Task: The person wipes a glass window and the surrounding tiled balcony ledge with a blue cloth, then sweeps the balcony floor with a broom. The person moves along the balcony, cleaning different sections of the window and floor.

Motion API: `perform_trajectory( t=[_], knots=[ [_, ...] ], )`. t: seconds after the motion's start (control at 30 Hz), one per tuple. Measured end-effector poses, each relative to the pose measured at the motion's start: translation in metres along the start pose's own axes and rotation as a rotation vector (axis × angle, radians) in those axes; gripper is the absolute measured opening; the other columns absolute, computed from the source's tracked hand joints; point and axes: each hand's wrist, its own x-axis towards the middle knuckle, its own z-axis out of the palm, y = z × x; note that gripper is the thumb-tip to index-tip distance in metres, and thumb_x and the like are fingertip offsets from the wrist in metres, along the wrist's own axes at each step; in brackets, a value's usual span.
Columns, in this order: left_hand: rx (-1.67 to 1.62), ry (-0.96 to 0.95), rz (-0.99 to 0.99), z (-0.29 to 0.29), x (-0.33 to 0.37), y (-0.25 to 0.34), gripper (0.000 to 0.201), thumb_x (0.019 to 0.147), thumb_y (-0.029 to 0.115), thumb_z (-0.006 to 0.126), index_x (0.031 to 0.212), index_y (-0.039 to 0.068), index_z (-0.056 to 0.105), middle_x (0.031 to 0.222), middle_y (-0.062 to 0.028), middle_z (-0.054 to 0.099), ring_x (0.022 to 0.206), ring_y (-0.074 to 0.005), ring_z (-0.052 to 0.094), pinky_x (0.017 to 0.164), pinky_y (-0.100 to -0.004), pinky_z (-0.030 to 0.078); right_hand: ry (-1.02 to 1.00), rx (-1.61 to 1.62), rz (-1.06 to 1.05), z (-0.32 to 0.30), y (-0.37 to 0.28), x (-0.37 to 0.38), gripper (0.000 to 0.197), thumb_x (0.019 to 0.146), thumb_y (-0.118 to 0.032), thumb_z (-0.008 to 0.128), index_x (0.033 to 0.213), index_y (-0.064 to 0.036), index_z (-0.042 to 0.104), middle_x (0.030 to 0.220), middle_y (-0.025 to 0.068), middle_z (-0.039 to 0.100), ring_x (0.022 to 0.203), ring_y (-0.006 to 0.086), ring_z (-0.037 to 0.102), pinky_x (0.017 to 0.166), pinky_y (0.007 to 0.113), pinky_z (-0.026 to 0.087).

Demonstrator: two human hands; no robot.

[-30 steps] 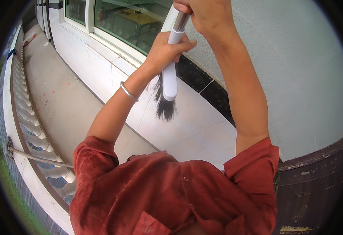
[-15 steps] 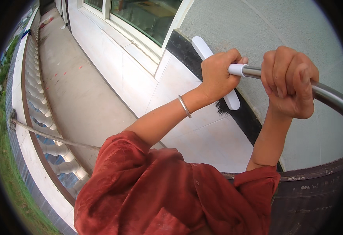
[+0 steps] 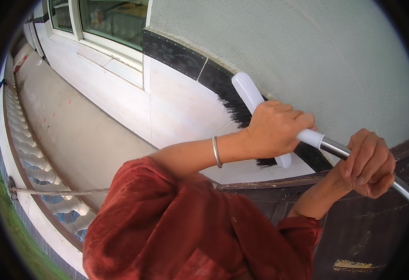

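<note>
A broom with a long white head (image 3: pixel 247 91), black bristles and a shiny metal pole is in both my hands. My left hand (image 3: pixel 279 129), a silver bangle on its wrist, is closed around the base of the handle, right against the broom head. Farther along the pole, my right hand (image 3: pixel 369 163) is wrapped around the metal. The bristles face the white wall tiles (image 3: pixel 181 102) and overlap the black border tiles (image 3: pixel 174 50) in view. Whether they touch the wall I cannot tell. My left hand hides the middle of the broom head.
Above the border rises a rough grey wall (image 3: pixel 316 60), with a white-framed window (image 3: pixel 113 21) at upper left. A dark brown panelled surface (image 3: pixel 344 233) is at lower right. A balcony walkway (image 3: pixel 78 116) runs along a white balustrade (image 3: pixel 31 154), where a long stick (image 3: pixel 64 192) leans.
The view has shifted, so the window sits farther left and more brown surface shows. My right hand and the pole have dropped lower. More of the bristles show beside the broom head.
</note>
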Motion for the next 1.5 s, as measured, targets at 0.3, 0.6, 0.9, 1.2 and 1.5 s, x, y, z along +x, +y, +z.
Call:
perform_trajectory(
  t=[0.3, 0.6, 0.9, 1.2, 1.5],
  knots=[
    [0.047, 0.153, -0.044, 0.023, 0.005, -0.027, 0.016, 0.087, 0.014, 0.071, 0.083, 0.009, 0.056, 0.062, -0.0079, 0.057, 0.058, -0.0284, 0.059, 0.055, -0.0409, 0.043, 0.321, -0.176, 0.085, 0.020, 0.021, 0.001, 0.028, 0.090, -0.009, 0.048, 0.065, -0.0119, 0.036, 0.057, 0.0050, 0.040, 0.044, 0.0083, 0.028, 0.037, 0.022, 0.029],
    [-0.256, -0.387, -0.398, -0.028, -0.093, -0.027, 0.049, 0.092, 0.045, 0.067, 0.121, 0.007, 0.058, 0.102, -0.0166, 0.064, 0.098, -0.0375, 0.060, 0.083, -0.0467, 0.047, 0.480, 0.007, 0.560, 0.039, 0.087, -0.018, 0.033, 0.090, -0.004, 0.050, 0.062, -0.0094, 0.035, 0.052, 0.0039, 0.039, 0.041, 0.0070, 0.027, 0.034, 0.021, 0.025],
    [0.312, -0.215, -0.390, -0.143, -0.150, -0.119, 0.052, 0.093, 0.039, 0.067, 0.135, 0.010, 0.057, 0.116, -0.0115, 0.058, 0.110, -0.0321, 0.052, 0.095, -0.0426, 0.040, 0.511, -0.051, 0.478, 0.069, 0.216, -0.109, 0.028, 0.087, -0.003, 0.052, 0.062, -0.0045, 0.039, 0.055, 0.0065, 0.043, 0.043, 0.0116, 0.034, 0.039, 0.027, 0.032],
    [0.716, -0.056, -0.201, -0.180, -0.096, -0.196, 0.048, 0.097, 0.036, 0.066, 0.140, 0.016, 0.059, 0.139, -0.0121, 0.037, 0.137, -0.0365, 0.026, 0.114, -0.0466, 0.020, 0.799, 0.005, 0.609, 0.082, 0.246, -0.122, 0.033, 0.089, -0.009, 0.052, 0.060, -0.0038, 0.039, 0.056, 0.0069, 0.041, 0.044, 0.0137, 0.033, 0.042, 0.029, 0.031],
    [0.651, -0.132, -0.014, -0.167, -0.076, -0.217, 0.046, 0.096, 0.038, 0.068, 0.131, 0.010, 0.061, 0.131, -0.0063, 0.049, 0.133, -0.0295, 0.039, 0.111, -0.0445, 0.021, 0.906, -0.088, 0.578, 0.082, 0.244, -0.144, 0.026, 0.086, -0.002, 0.050, 0.062, -0.0035, 0.039, 0.057, 0.0072, 0.044, 0.045, 0.0132, 0.034, 0.041, 0.029, 0.033]
  ],
)
